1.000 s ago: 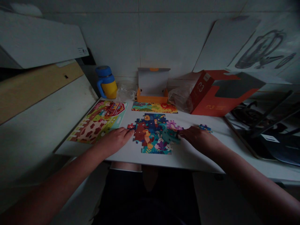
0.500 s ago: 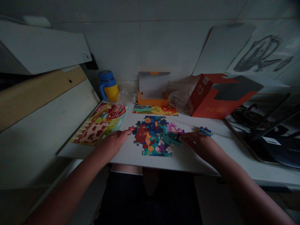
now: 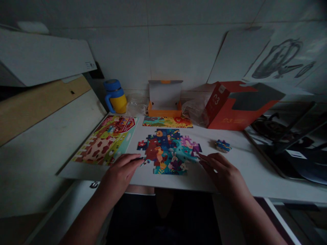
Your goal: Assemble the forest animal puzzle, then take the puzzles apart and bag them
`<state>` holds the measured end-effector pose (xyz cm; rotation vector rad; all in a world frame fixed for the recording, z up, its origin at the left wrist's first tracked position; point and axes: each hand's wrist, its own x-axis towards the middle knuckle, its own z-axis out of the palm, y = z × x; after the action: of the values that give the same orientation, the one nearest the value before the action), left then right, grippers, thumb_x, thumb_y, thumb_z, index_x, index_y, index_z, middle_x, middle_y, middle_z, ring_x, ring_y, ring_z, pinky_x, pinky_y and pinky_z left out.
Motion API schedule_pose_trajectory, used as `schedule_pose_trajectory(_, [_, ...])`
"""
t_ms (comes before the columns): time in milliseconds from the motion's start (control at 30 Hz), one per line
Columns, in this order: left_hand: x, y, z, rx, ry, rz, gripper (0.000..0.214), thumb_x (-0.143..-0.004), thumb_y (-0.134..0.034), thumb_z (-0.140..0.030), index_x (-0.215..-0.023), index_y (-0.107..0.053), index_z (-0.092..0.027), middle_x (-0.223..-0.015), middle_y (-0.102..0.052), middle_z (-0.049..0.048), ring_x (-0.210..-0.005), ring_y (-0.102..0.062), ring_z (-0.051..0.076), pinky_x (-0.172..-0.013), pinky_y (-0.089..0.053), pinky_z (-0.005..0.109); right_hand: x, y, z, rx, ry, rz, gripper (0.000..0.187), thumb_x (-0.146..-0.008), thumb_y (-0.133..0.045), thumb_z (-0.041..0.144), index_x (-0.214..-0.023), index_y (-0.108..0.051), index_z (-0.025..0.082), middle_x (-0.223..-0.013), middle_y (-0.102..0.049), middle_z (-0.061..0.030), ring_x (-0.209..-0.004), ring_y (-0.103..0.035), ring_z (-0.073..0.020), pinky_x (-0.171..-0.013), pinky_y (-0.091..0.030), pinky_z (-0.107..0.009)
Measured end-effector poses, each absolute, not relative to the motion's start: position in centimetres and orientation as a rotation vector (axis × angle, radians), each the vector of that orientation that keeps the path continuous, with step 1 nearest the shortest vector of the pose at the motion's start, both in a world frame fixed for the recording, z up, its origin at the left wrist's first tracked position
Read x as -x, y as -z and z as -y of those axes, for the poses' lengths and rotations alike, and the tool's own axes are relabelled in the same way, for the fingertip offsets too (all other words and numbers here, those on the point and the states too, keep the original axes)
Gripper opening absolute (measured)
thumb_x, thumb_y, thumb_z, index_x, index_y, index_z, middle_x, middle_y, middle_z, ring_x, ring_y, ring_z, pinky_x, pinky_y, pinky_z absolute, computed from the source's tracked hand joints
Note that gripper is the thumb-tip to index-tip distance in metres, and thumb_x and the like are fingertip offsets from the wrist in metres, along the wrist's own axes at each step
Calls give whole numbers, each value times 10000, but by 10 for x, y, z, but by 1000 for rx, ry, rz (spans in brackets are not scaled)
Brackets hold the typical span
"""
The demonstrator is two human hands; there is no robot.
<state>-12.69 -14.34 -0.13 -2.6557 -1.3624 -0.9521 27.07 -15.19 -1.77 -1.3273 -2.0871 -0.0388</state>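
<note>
A partly joined jigsaw puzzle [image 3: 166, 153] with a brown bear, a white rabbit and a lion on dark blue and teal lies on the white table. My left hand [image 3: 125, 168] is at its lower left edge, fingertips pinched on a small puzzle piece [image 3: 146, 162] that is mostly hidden. Above that hand, a dark piece with red [image 3: 141, 145] sits against the puzzle's left side. At the right edge, my right hand [image 3: 219, 166] has its fingers closed at a teal puzzle piece [image 3: 193, 158], just below a purple piece [image 3: 196, 148].
A small stack of puzzle pieces [image 3: 223, 146] lies to the right. Farm picture [image 3: 107, 139] and a yellow animal strip [image 3: 167, 122] lie left and behind. At the back stand a blue-yellow mug [image 3: 116, 98], an open orange box [image 3: 165, 112], clear plastic bags and a red box [image 3: 230, 112].
My left hand has left the red piece at the puzzle's left side and moved down towards the lower left edge. My right hand has shifted slightly down along the right edge.
</note>
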Motion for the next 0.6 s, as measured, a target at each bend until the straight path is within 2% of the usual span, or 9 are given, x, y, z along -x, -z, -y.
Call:
schedule_pose_trajectory(133, [89, 13, 150, 2712, 1011, 1281, 352, -1029, -543, -84, -1292, -722, -236, -1276, -715, 86, -1169, -687, 208, -1005, -635, 383, -236, 19, 161, 1276, -42, 2006, 64, -1023, -668, 256, -1070, -657, 214, -933, -693, -44, -759, -703, -166, -683, -560, -283])
schedule_pose_trajectory(200, [70, 14, 150, 2756, 1011, 1189, 342, -1026, -540, -72, -1296, -705, -203, -1290, -710, 96, -1208, -670, 219, -1037, -626, 391, -220, 17, 161, 1247, -103, 1993, 32, -1017, -674, 239, -1033, -654, 220, -930, -693, -41, -764, -697, -165, -687, -559, -280])
schedule_pose_trajectory(367, [41, 14, 148, 2762, 940, 1114, 308, -1020, -525, -48, -1295, -639, -128, -1276, -713, 126, -1201, -693, 236, -1073, -614, 410, -193, 12, 158, 1126, -229, 2051, 152, -1039, -617, 191, -1152, -711, 228, -1042, -730, -75, -914, -730, -194, -810, -605, -300])
schedule_pose_trajectory(500, [38, 18, 146, 2727, 994, 1155, 257, -1013, -487, -11, -1190, -618, -144, -1222, -727, 124, -1160, -727, 208, -1014, -637, 344, -185, 13, 158, 1111, -267, 2092, 203, -1045, -592, 191, -1181, -741, 211, -1051, -741, -89, -903, -733, -206, -789, -631, -316])
schedule_pose_trajectory(600, [38, 23, 146, 2721, 1012, 1180, 275, -1009, -500, -18, -1221, -599, -163, -1228, -732, 120, -1157, -736, 207, -993, -646, 341, -182, 18, 160, 1103, -299, 2105, 256, -1043, -593, 193, -1255, -735, 212, -1105, -746, -99, -946, -740, -216, -835, -644, -330])
